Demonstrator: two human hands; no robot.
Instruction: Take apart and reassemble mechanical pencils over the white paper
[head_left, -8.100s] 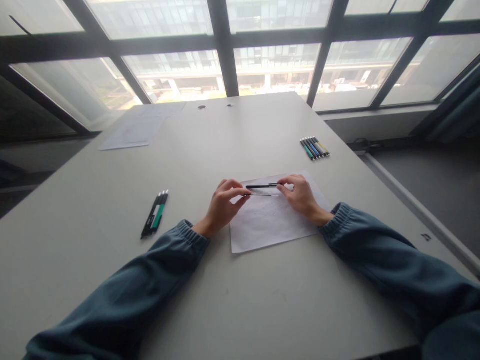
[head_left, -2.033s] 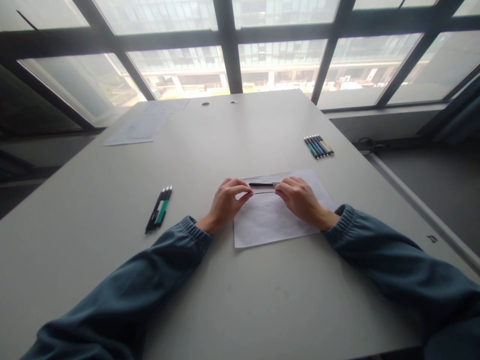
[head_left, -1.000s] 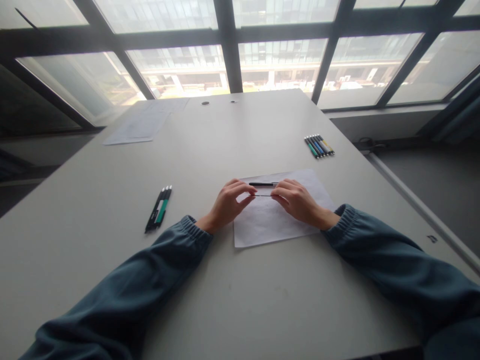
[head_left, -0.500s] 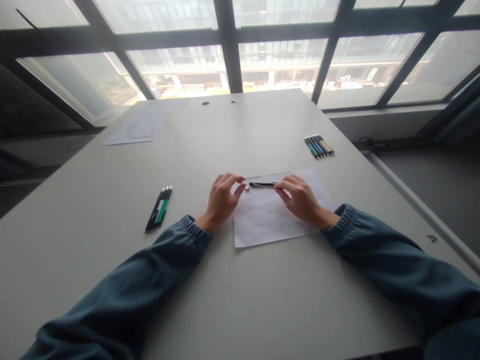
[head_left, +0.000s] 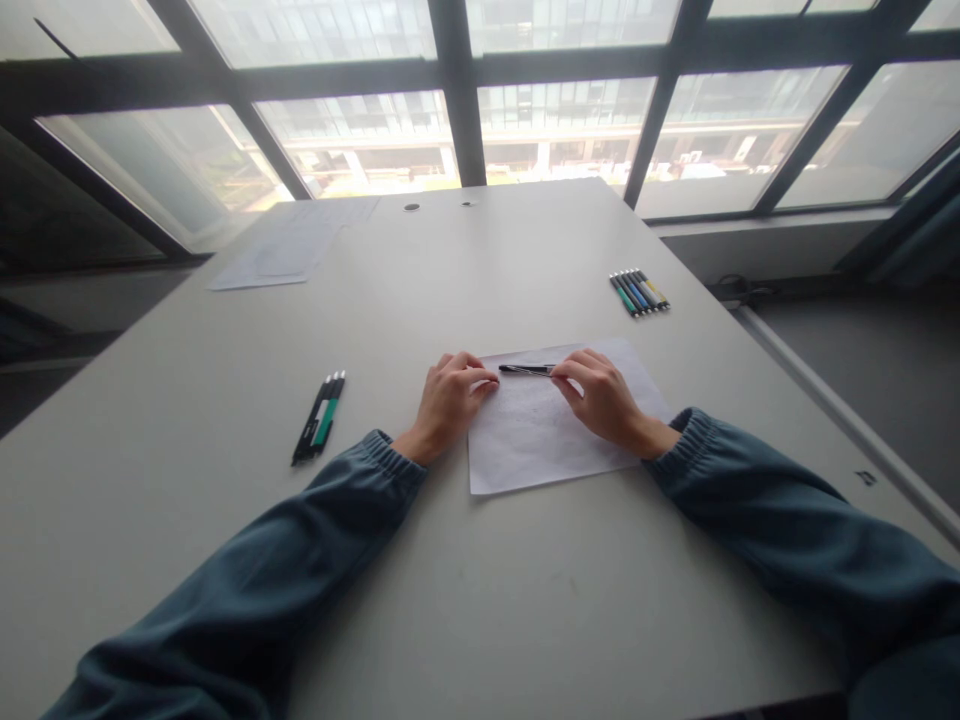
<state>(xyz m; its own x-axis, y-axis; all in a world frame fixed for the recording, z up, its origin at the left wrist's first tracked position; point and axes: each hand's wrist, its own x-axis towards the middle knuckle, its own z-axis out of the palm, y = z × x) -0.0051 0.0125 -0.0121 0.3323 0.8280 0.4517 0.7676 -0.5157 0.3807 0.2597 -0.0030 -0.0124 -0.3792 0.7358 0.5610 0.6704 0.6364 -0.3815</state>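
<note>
A sheet of white paper [head_left: 555,435] lies on the table under both hands. My left hand [head_left: 452,400] is at the paper's left edge, thumb and forefinger pinched together on a small metal pen tip that the fingers now almost wholly hide. Over the paper's right part, my right hand [head_left: 600,395] pinches a thin pen refill [head_left: 536,374], which points left toward the other hand. Just behind the refill rests a black pen barrel [head_left: 517,367]; its right end is covered by my right fingers.
Three pens [head_left: 319,418], dark with a green part, lie to the left on the white table [head_left: 420,560]. A row of several coloured pens [head_left: 639,292] is at the right. Other paper sheets [head_left: 281,250] lie at the far left, before the windows.
My left thumb and forefinger have closed on the small metal tip, which lay visible beside them before. My right hand has hardly moved.
</note>
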